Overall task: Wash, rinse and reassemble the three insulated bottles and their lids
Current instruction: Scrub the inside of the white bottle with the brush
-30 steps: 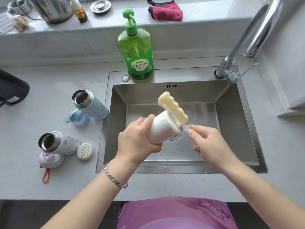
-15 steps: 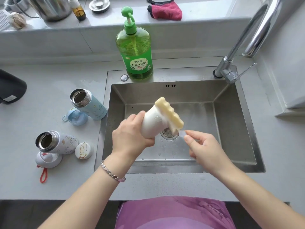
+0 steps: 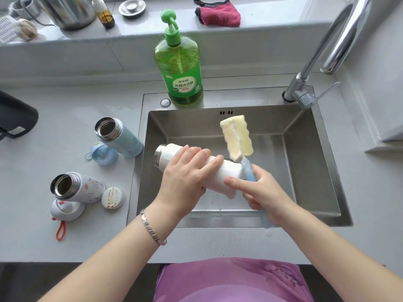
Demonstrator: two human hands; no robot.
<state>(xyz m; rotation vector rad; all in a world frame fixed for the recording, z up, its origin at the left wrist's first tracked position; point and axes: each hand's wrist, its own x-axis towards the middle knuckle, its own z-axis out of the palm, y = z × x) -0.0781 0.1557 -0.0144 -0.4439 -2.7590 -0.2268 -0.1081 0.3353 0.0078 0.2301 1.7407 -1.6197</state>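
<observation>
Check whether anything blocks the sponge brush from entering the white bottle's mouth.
No lid covers the mouth, but it faces left. The sponge brush, gripped by the right hand, sits at the base end, so the body of the white bottle and the left hand gripping it lie between.

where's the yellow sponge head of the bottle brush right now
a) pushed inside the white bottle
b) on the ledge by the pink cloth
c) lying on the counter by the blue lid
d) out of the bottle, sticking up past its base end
D: the sponge head stands clear above the base end of the white bottle, which the left hand grips sideways, while the right hand holds the bottle brush by its handle.
</observation>
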